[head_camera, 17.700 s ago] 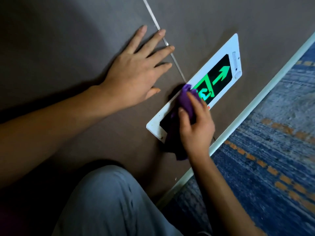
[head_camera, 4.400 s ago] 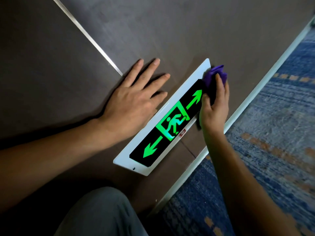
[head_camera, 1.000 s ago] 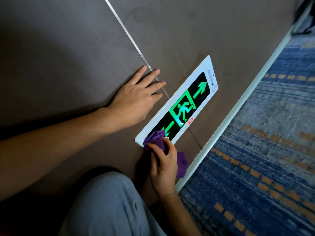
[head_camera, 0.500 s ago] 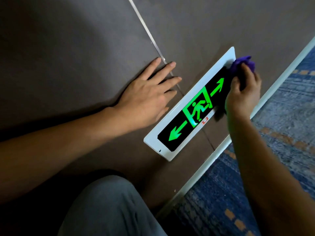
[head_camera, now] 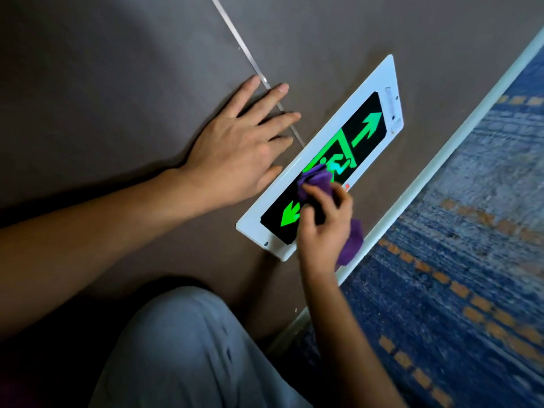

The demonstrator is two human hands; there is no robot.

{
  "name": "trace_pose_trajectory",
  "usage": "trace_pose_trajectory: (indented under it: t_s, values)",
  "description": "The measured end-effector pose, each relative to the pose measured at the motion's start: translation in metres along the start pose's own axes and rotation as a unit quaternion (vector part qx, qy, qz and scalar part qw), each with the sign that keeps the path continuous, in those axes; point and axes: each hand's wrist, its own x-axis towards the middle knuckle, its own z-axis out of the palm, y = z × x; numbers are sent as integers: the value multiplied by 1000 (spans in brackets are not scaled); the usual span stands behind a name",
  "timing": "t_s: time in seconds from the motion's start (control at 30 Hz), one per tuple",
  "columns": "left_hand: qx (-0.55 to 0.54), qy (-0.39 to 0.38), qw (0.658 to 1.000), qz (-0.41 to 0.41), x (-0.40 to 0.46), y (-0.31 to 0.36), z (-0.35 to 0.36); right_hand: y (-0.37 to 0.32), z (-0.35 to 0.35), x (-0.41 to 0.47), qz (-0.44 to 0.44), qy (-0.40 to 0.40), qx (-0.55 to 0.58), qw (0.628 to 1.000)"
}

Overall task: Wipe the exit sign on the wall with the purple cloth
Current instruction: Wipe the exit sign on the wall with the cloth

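The exit sign [head_camera: 365, 119] is a white-framed black panel with glowing green arrows and a running figure, mounted low on the brown wall. My right hand [head_camera: 323, 228] grips the bunched purple cloth [head_camera: 316, 179] and presses it on the sign's middle, covering part of the figure and the tail of the left arrow. A loose end of the cloth hangs below my wrist. My left hand [head_camera: 238, 157] lies flat on the wall just left of the sign, fingers spread.
A thin metal strip [head_camera: 235, 39] runs along the wall seam under my left fingers. A white baseboard [head_camera: 441, 160] separates the wall from a blue carpet [head_camera: 471, 260] with orange dashes. My grey-trousered knee [head_camera: 182, 348] is in the foreground.
My right hand has swept the cloth from the sign's right end back to its middle. My left hand stays flat on the wall.
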Motion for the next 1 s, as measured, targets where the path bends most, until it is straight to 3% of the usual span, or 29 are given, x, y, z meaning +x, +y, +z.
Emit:
trace_pose_trajectory:
  t_s: [0.23, 0.37, 0.5, 0.63, 0.83, 0.9, 1.0]
  values:
    - [-21, -18, 1000, -6, 0, 0, -6, -7, 7, -65, -12, -43, 3, 999]
    - [-63, 0, 998, -13, -2, 3, -11, -17, -10, -68, 13, -126, 4, 992]
    - [-192, 11, 980, -55, 0, 14, -11, -28, -51, -50, 49, -166, -51, 984]
    - [-464, 49, 881, -80, 3, 47, -16, -52, -87, -42, -8, -170, -167, 971]
    - [-635, -81, 765, -73, 6, 90, -20, -78, -126, -33, -24, -167, -267, 949]
    - [-693, -136, 706, -57, 9, 93, -17, -88, -129, -31, -13, -176, -277, 945]
    - [-771, -127, 624, -16, 1, 106, -26, -119, -143, -32, -26, -167, -271, 948]
